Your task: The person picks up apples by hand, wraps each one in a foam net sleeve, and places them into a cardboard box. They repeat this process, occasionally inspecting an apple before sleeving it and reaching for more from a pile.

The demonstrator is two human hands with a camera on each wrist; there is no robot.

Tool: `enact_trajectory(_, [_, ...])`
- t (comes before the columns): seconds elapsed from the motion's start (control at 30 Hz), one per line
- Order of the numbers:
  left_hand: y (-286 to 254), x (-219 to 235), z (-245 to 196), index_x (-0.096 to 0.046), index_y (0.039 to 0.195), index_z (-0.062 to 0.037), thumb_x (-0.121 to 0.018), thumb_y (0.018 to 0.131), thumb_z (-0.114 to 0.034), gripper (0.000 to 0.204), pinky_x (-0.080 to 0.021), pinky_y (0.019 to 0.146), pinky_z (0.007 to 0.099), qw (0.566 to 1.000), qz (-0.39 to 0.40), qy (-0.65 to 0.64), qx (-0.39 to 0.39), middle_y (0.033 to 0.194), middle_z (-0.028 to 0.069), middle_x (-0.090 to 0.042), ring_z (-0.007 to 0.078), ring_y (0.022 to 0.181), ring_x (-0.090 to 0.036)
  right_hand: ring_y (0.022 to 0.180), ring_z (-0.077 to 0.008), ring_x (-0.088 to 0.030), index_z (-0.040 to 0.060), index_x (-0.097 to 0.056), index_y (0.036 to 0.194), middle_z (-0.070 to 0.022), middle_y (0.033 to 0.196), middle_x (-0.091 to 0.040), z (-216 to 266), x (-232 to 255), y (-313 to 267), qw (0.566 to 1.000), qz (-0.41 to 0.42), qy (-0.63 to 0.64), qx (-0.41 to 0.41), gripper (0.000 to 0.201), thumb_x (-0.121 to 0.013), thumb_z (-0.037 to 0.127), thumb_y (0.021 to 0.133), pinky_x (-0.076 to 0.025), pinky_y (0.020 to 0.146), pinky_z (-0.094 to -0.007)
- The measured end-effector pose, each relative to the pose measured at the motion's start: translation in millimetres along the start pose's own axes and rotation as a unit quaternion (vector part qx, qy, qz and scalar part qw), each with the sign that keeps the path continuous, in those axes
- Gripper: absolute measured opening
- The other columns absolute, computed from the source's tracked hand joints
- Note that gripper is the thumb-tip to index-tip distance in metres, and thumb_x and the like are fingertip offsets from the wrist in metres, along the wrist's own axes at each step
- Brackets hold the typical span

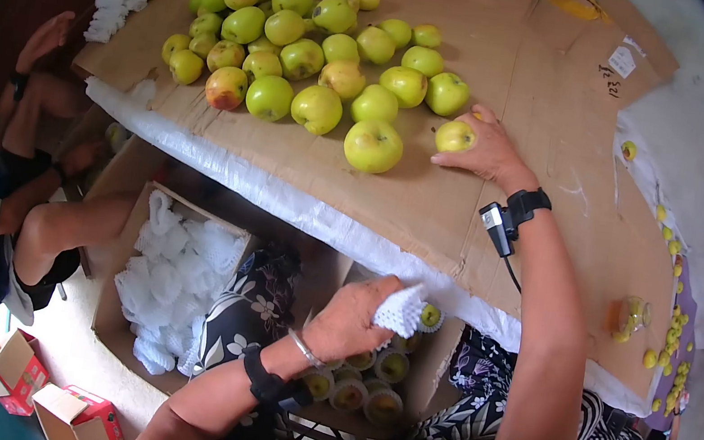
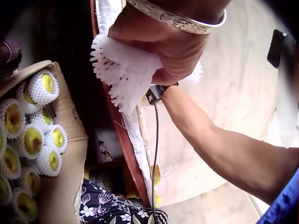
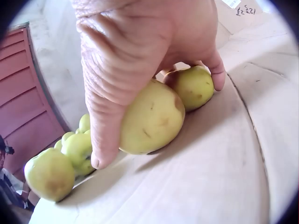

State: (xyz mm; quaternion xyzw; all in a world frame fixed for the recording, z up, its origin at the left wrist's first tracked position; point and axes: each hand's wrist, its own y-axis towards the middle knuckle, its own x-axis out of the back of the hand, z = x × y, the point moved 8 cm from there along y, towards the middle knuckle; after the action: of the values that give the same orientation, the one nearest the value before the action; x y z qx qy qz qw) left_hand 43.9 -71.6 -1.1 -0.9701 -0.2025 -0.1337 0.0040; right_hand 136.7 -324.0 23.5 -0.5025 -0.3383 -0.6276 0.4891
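Observation:
My right hand [image 1: 492, 150] curves over a yellow-green apple [image 1: 455, 136] on the cardboard-covered table. In the right wrist view its thumb lies against this larger apple [image 3: 154, 116], while a second, smaller apple [image 3: 191, 87] sits under the outer fingers. Lower down, by the table's front edge, my left hand [image 1: 348, 318] pinches a white foam net sleeve [image 1: 399, 310]. The left wrist view shows the sleeve [image 2: 126, 70] spreading out below the fingers, flattened. Many loose green apples [image 1: 302, 59] lie in a group left of my right hand.
A carton of foam sleeves [image 1: 185, 241] stands at lower left. Below the table edge another carton [image 2: 67, 121] contains apples [image 2: 33, 141] in foam nets. A glass jar [image 1: 632, 315] lies toward the right end. At far left a seated person's knee [image 1: 63, 236] shows.

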Motion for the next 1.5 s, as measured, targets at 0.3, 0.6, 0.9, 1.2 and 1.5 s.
enact_trajectory(0.3, [2.3, 12.3, 28.3, -0.056, 0.09, -0.0028, -0.057, 0.077, -0.007, 0.014, -0.045, 0.068, 0.0276, 0.963, -0.155, -0.221, 0.019, 0.079, 0.0024, -0.058, 0.011, 0.073, -0.053, 0.131, -0.0405, -0.022, 0.0041, -0.043, 0.126, -0.0299, 0.133, -0.033, 34.5, 1.4, -51.4, 0.995, 0.08, 0.039, 0.038, 0.088, -0.078, 0.042, 0.055, -0.025, 0.106, -0.0404])
enact_trajectory(0.6, [-0.5, 17.0, 33.2, -0.053, 0.106, -0.004, -0.064, 0.079, -0.013, 0.031, -0.045, 0.067, 0.0244, 0.895, -0.174, -0.401, 0.094, 0.09, 0.0014, -0.055, 0.01, 0.075, -0.054, 0.093, -0.0343, -0.055, 0.0067, -0.048, 0.111, -0.0163, 0.105, -0.057, 8.4, 14.2, -109.3, 0.985, -0.084, 0.136, -0.059, 0.054, -0.072, 0.012, 0.063, -0.045, 0.084, -0.0388])
enact_trajectory(0.9, [-23.5, 74.6, 14.4, -0.043, 0.121, -0.0038, -0.061, 0.085, -0.02, 0.043, -0.049, 0.079, 0.0348, 0.845, -0.133, -0.513, 0.076, 0.11, 0.008, -0.052, 0.0154, 0.096, -0.054, 0.1, -0.0341, -0.054, 0.0066, -0.047, 0.114, -0.0172, 0.106, -0.055, 213.6, 14.5, -122.0, 0.941, -0.01, 0.191, 0.278, 0.06, -0.073, 0.014, 0.06, -0.045, 0.085, -0.0388])
enact_trajectory(1.2, [-72.9, 382.5, 92.0, -0.051, 0.106, -0.0058, -0.058, 0.082, -0.022, 0.03, -0.051, 0.065, 0.031, 0.835, -0.519, -0.185, 0.005, 0.088, 0.0049, -0.056, 0.0165, 0.073, -0.058, 0.119, -0.037, -0.041, 0.0043, -0.051, 0.119, -0.0268, 0.125, -0.043, 59.6, 50.2, 32.9, 0.983, -0.165, 0.077, 0.034, 0.073, -0.07, 0.048, 0.065, -0.035, 0.1, -0.0391])
enact_trajectory(1.5, [-45.8, 508.9, 164.6, -0.053, 0.104, -0.003, -0.06, 0.081, -0.021, 0.03, -0.051, 0.056, 0.0302, 0.816, -0.535, -0.182, 0.122, 0.084, 0.0068, -0.06, 0.0186, 0.066, -0.062, 0.129, -0.0364, -0.029, 0.0005, -0.036, 0.133, -0.0238, 0.135, -0.037, 16.3, 39.1, 159.9, 0.989, -0.1, 0.102, -0.022, 0.093, -0.061, 0.061, 0.067, -0.024, 0.107, -0.0404])
